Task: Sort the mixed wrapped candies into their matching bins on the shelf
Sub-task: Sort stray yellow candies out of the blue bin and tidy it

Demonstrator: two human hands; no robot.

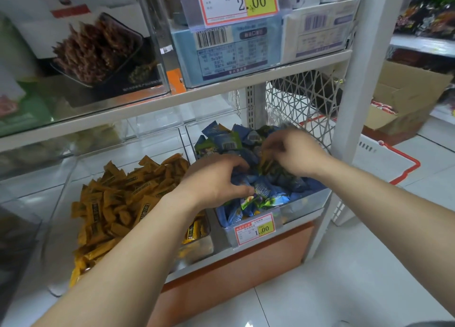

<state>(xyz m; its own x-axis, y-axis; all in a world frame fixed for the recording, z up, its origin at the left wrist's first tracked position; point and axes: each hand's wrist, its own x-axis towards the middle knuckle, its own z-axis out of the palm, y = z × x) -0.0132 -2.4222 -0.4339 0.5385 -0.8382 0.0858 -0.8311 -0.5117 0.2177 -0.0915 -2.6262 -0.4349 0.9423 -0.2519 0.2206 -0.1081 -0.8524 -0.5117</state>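
In right hand [293, 154], orange candy [266, 164] near-upright.

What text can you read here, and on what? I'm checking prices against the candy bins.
"2.00": upper price tag, above the blue box.
"1.00": lower price tag, on the front of the blue-candy bin.
Too blurred to read: the small print on both tags, the blue box's label beside its barcode, and the candy wrappers.
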